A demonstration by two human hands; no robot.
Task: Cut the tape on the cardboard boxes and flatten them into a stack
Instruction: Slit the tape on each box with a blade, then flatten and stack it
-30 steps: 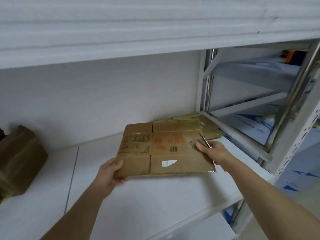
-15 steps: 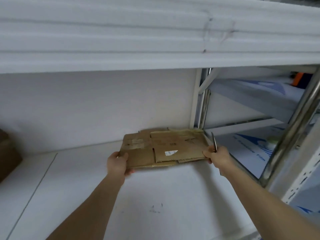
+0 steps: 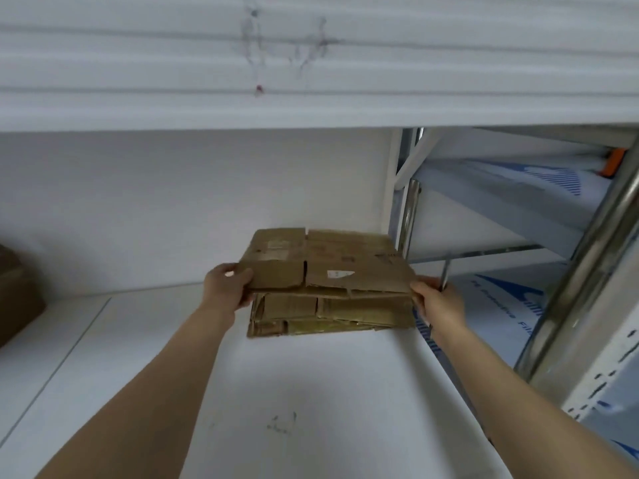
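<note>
On the white shelf board [image 3: 311, 392], by the rear right corner, lies a stack of flattened brown cardboard boxes [image 3: 332, 314], and a further flattened brown cardboard box [image 3: 325, 262] sits just above it. The left hand [image 3: 228, 283] grips this box's left edge; the right hand [image 3: 437, 299] pinches its right corner while holding a thin metal blade [image 3: 445, 271]. Another brown box [image 3: 17, 295] stands far left.

Flattened cardboard box [image 3: 325, 262]: brown, creased, white label on its top face, held roughly level just above the stack [image 3: 332, 314]. Stack consists of further flattened brown boxes lying flat on the white shelf [image 3: 311, 392], against the back wall, edges unevenly aligned.
</note>
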